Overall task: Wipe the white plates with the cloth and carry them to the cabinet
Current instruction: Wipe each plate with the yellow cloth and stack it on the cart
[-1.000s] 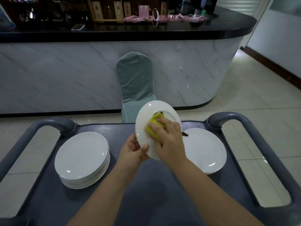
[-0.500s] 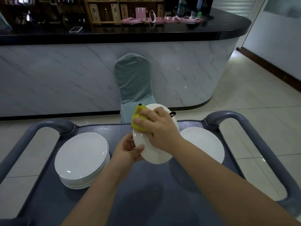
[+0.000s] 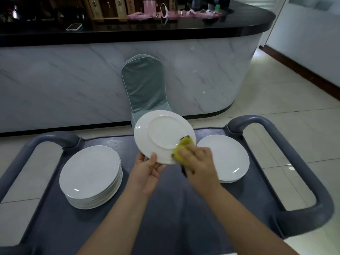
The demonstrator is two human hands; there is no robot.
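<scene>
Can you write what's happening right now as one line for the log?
step: wiping | left hand: holds white plate tilted | right hand: rubs yellow cloth on its rim | tall plate stack: on cart, left

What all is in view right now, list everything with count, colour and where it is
held plate: one, white, tilted above the cart, underside facing the camera
cloth: one, yellow, pressed on the held plate's lower right
plate stack: one tall stack, white, cart's left side
low plate stack: one, white, cart's right side
cart: one, dark grey, looped handles on both sides
chair: one, grey-green cover, against the counter
counter: one, marble front, black top
phone: one, on the counter top
left hand: grips the held plate's lower edge
right hand: holds the cloth
</scene>
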